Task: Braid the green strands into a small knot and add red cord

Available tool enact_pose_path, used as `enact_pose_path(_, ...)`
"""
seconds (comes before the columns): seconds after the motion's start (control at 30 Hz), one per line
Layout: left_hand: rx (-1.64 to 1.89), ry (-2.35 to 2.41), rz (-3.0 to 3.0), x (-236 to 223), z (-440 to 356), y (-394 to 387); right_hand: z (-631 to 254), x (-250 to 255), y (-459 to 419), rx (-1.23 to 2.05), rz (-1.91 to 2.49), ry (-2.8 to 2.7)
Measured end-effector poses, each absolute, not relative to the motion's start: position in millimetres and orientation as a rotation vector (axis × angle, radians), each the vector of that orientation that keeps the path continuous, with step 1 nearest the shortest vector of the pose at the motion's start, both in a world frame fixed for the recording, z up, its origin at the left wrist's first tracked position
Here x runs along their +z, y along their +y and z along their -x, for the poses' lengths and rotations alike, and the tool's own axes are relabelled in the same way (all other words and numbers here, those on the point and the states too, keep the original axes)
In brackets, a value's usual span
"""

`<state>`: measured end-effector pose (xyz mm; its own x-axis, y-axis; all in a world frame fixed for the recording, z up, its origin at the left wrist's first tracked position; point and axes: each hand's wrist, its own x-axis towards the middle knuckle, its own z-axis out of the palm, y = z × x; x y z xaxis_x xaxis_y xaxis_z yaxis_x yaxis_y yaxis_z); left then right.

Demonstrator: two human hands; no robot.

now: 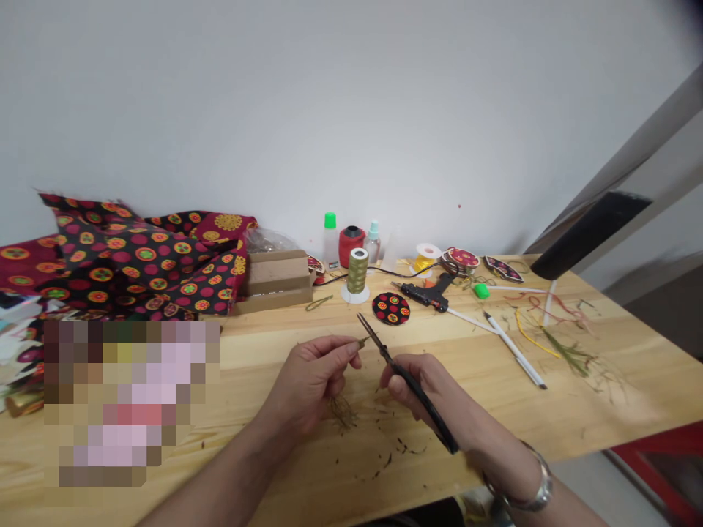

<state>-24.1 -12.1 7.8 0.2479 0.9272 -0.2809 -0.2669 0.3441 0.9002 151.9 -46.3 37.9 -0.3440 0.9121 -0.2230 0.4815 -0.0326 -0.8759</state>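
Pale wood table [307, 468], with a round cloth patch [391, 309] near the middle. In front of the patch, little dark bits [403, 445] and a loose clump of threads [343, 413]. Nearer the patch, pinches a thin green strand [363, 341] between thumb and finger of the left hand [307, 384], maybe to keep the strand still. Grips black scissors [420, 399] with fingers of the right hand [439, 391] curled around, tips up toward the patch, likely to keep the blades close to the strand. Bare wood in front of the patch on the left, so good room for the left elbow. Less room to the right of the patch, with a white pen [516, 351] and messy strings there. Just right of the patch, a glue gun [425, 294] on its side. Behind the patch to the left, a green spool [356, 272] on its end, maybe to stop rolling. Farther behind, bottles by the back edge, then a plain wall [351, 110], so little room that way.
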Motion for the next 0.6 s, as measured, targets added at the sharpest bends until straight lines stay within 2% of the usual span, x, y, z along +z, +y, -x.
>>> enact_pose_path(0.6, 0.961, 0.974, -0.844, 6.4, 24.2, -13.2, -152.0, 33.0, -48.5, 1.151, 1.470, -1.917)
